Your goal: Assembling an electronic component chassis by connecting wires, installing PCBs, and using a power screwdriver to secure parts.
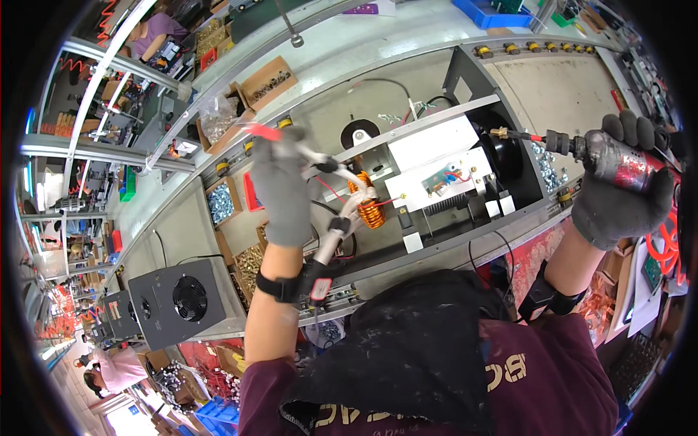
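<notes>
My left hand [282, 195], in a grey glove and smeared by motion, is raised over the left part of an open metal chassis [378, 280]. Its fingers close on a thick pale cable [349, 207], and a blurred red end [263, 132] sticks out past them. The cable loops down beside an orange copper coil [371, 207]. At the right, my gloved right hand [618, 200] grips a worn power screwdriver [618, 160], its brass-coloured tip [500, 133] pointing left above the chassis. Inside the chassis sit a white board [440, 182] and a black round part [503, 149].
Boxes of silvery screws [220, 203] and brass fasteners [249, 265] lie left of the chassis. A dark housing with a fan [190, 298] stands at the lower left. Yellow rollers [511, 49] line the far rail. Other people [156, 33] work at the far left.
</notes>
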The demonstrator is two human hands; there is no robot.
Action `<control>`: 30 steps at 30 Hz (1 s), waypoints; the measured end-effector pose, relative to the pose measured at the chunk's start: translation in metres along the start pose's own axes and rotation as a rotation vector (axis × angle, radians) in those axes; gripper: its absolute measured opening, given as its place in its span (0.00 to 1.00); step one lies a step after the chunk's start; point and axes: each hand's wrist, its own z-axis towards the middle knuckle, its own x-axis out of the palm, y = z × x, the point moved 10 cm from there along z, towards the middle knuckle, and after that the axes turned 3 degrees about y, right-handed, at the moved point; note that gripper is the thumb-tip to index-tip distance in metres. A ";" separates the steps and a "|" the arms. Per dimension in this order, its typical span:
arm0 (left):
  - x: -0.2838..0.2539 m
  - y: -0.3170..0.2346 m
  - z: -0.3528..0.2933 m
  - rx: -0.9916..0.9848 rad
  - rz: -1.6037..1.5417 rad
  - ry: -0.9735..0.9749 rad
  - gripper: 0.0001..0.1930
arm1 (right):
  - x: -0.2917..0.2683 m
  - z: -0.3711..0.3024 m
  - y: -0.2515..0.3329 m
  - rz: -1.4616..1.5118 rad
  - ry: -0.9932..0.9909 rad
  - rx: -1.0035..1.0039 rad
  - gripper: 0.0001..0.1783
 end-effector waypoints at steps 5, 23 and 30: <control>0.001 0.083 0.010 -0.471 -0.778 -0.361 0.19 | -0.026 -0.009 -0.011 -0.114 -0.199 0.012 0.31; 0.194 -0.003 -0.032 0.888 0.950 0.824 0.10 | -0.052 -0.051 -0.096 -0.559 -0.405 0.200 0.22; 0.201 0.005 -0.037 0.822 0.949 0.971 0.07 | -0.041 -0.058 -0.106 -0.556 -0.267 0.170 0.25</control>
